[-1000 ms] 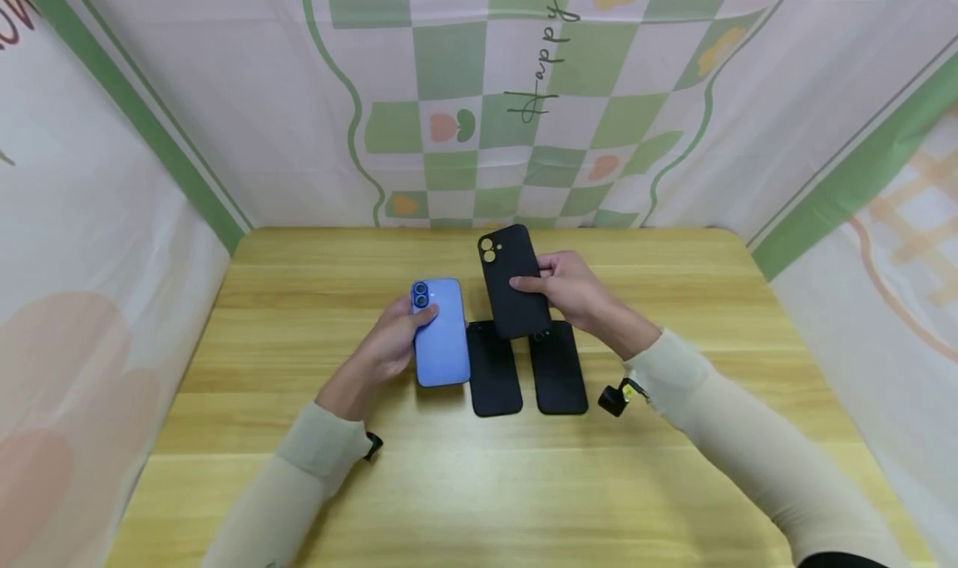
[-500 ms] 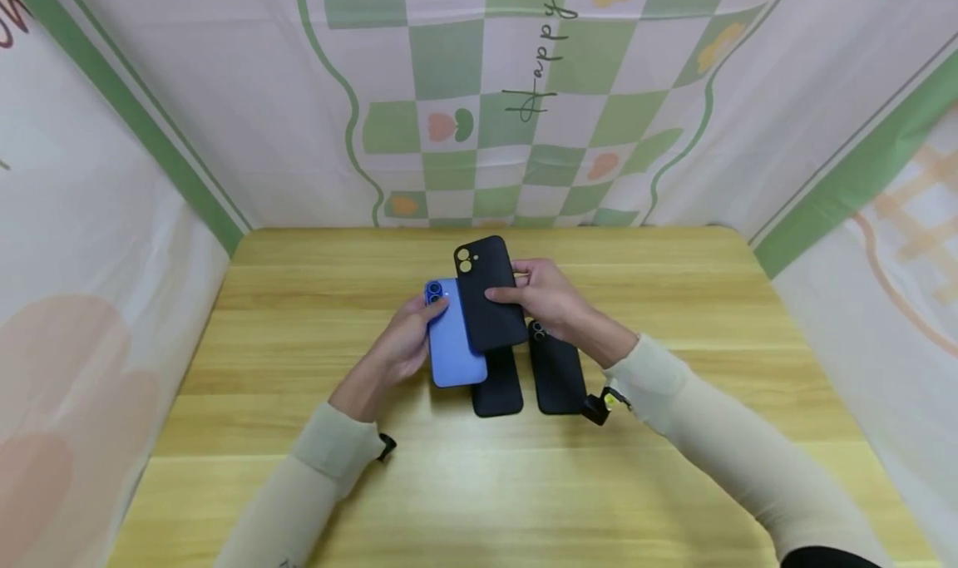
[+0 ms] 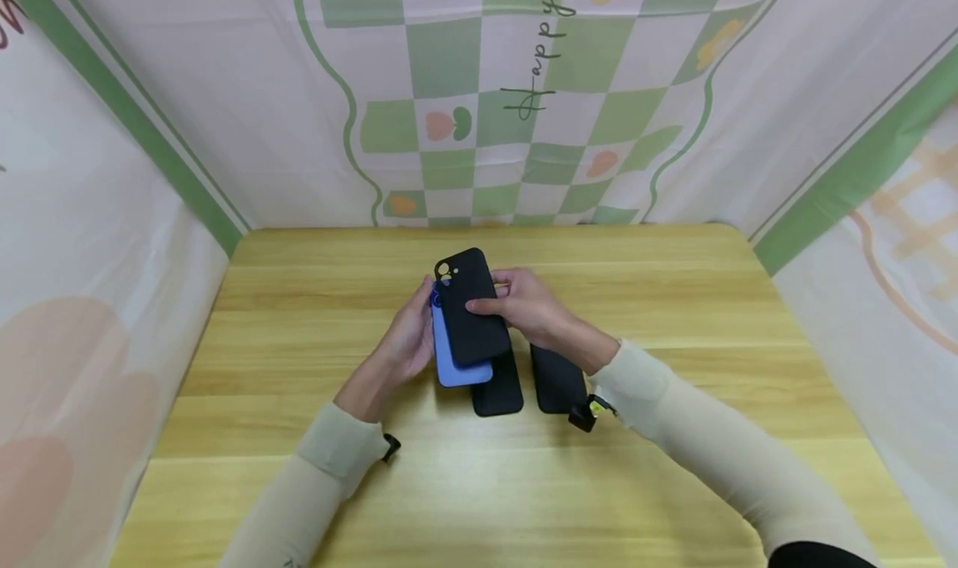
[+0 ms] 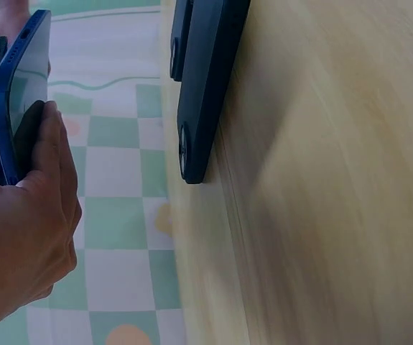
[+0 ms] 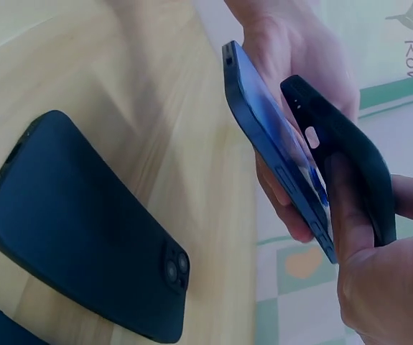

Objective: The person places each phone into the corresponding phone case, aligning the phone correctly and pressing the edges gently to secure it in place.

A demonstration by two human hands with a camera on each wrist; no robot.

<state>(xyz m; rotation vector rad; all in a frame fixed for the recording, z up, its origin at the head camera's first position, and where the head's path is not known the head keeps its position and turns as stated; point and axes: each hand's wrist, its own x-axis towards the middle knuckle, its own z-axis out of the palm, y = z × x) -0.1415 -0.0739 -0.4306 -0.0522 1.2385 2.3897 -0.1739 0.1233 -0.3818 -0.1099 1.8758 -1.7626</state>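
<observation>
My left hand (image 3: 407,339) holds a blue phone (image 3: 455,374) by its left edge, the fingers underneath against its screen and the thumb along its side. A black phone case (image 3: 475,327) is in my right hand (image 3: 533,308), pinched by its right edge with the thumb on its outer back. From above, the case covers most of the phone. In the right wrist view the case (image 5: 368,158) is tilted and still apart from the phone (image 5: 260,144) at one end. Beneath them, a black-cased phone (image 3: 500,392) lies partly hidden on the table.
Another black-cased phone (image 3: 557,381) lies to the right, partly under my right wrist. Both stand out in the left wrist view, the nearer black phone (image 4: 210,93) large. The wooden table (image 3: 636,485) ends at a patterned cloth backdrop (image 3: 449,169).
The case has moved left and down in my right hand, over the blue phone. My left hand has brought the phone slightly right, and its thumb has left the phone's back.
</observation>
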